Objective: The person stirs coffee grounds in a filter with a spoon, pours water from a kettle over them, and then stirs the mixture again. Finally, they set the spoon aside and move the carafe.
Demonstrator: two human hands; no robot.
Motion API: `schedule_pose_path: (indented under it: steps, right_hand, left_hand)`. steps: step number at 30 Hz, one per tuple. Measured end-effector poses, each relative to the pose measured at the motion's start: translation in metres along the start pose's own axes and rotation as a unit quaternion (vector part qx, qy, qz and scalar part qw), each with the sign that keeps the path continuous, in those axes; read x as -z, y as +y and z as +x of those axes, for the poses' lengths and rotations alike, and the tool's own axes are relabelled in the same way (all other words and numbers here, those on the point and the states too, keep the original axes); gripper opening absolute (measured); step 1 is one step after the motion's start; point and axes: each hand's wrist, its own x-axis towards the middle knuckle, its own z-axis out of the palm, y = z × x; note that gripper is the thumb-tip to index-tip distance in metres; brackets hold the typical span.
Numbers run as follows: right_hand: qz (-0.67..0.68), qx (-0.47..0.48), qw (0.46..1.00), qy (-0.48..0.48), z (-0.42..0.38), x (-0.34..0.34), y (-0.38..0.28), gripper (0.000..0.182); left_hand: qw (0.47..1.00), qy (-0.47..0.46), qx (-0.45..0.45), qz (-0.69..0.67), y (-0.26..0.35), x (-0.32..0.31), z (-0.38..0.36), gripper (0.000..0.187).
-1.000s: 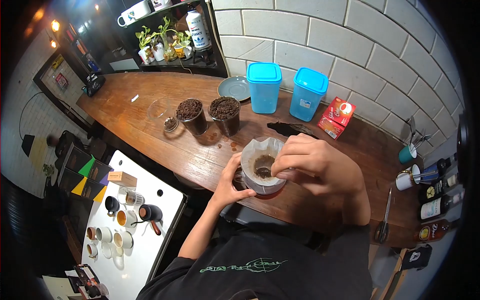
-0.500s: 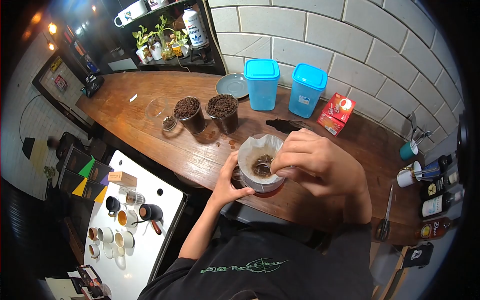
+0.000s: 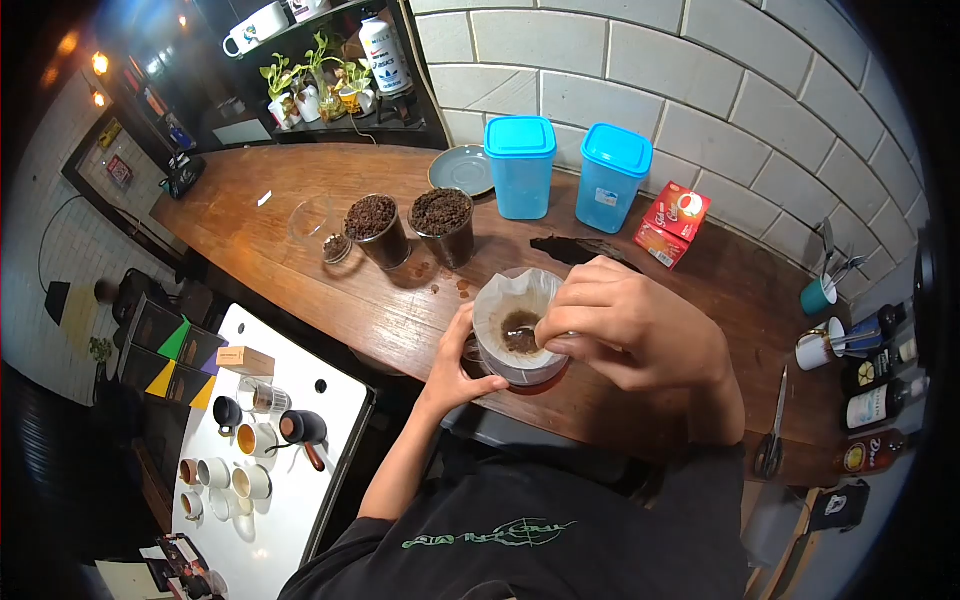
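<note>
A white paper filter (image 3: 497, 302) with wet dark coffee (image 3: 520, 330) at its bottom lines a clear dripper (image 3: 530, 374). Reddish liquid shows beneath it, at the counter's near edge. My left hand (image 3: 455, 370) grips the dripper's left side, thumb across the front and fingers behind. Over the filter's right rim, my right hand (image 3: 625, 325) is closed in a pinch on a small spoon whose tip dips into the coffee; my fingers hide most of the handle. Beyond stand two glasses of dark grounds (image 3: 374, 218) (image 3: 441, 212).
Two blue-lidded containers (image 3: 520, 175) (image 3: 610, 180), a red box (image 3: 672, 225) and a grey plate (image 3: 462, 171) line the wall. Scissors (image 3: 770, 440), a cup of utensils (image 3: 818, 294) and bottles (image 3: 870, 453) stand right. Several cups (image 3: 250, 481) occupy the white table left.
My right hand has shifted slightly left with the spoon, whose tip sits deeper in the coffee. My left hand keeps its hold on the dripper. The view has moved slightly.
</note>
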Motion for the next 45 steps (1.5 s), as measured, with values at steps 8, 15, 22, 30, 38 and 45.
schedule_pose_path:
  steps: [8, 15, 22, 30, 38, 45]
  right_hand:
    - [0.005, -0.003, 1.000, 0.010, 0.0013, 0.0003, 0.0004, 0.014]
    - [0.038, 0.019, 0.999, 0.030, 0.0024, -0.0014, 0.0047, 0.013]
    - [0.040, 0.000, 0.999, 0.021, 0.0032, 0.0008, 0.0053, 0.015]
    - [0.040, -0.006, 0.999, 0.030, 0.0035, -0.0008, 0.0054, 0.015]
    - [0.043, -0.016, 0.998, 0.038, 0.0036, 0.0002, 0.0069, 0.013]
    - [0.044, -0.007, 0.998, 0.041, 0.0020, -0.0008, 0.0071, 0.012]
  left_hand:
    - [1.000, 0.000, 0.003, -0.001, -0.0018, 0.0005, -0.0001, 0.097]
    - [1.000, -0.001, 0.004, -0.002, -0.0010, -0.0001, 0.0000, 0.098]
    - [1.000, 0.000, 0.012, -0.013, 0.0006, -0.0006, -0.0004, 0.098]
    - [1.000, -0.003, 0.007, -0.013, 0.0003, -0.0002, 0.0008, 0.098]
    - [1.000, -0.008, 0.026, -0.009, -0.0001, 0.0009, -0.0011, 0.100]
    - [0.999, -0.009, 0.033, -0.012, 0.0005, 0.0007, -0.0019, 0.100]
